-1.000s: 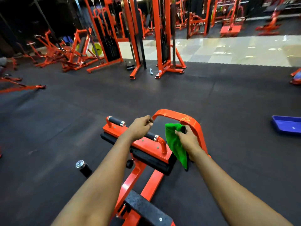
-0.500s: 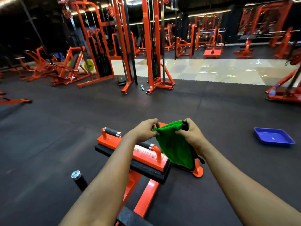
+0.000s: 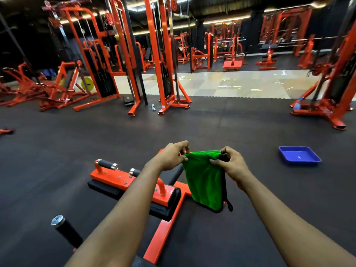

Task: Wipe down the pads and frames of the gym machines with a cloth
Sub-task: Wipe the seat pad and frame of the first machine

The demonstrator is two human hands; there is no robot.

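Note:
A green cloth (image 3: pixel 206 182) with a dark edge hangs in front of me, held up by its top corners. My left hand (image 3: pixel 170 156) pinches the left corner and my right hand (image 3: pixel 232 163) pinches the right one. Below the hands stands a low orange machine (image 3: pixel 115 177) with a black pad (image 3: pixel 163 208) under its top plate and black-gripped handles (image 3: pixel 106 163). Its orange frame bar (image 3: pixel 163 234) runs toward me along the floor. Neither hand touches the machine.
A blue tray (image 3: pixel 299 156) lies on the black rubber floor (image 3: pixel 57 151) to the right. A black roller with a metal end cap (image 3: pixel 65 230) sticks up at lower left. Tall orange cable machines (image 3: pixel 161 54) stand at the back, another (image 3: pixel 331 97) at right.
My left hand left the machine's handle and took the cloth's corner. Both hands lifted the cloth off the frame and spread it. The view tilted up.

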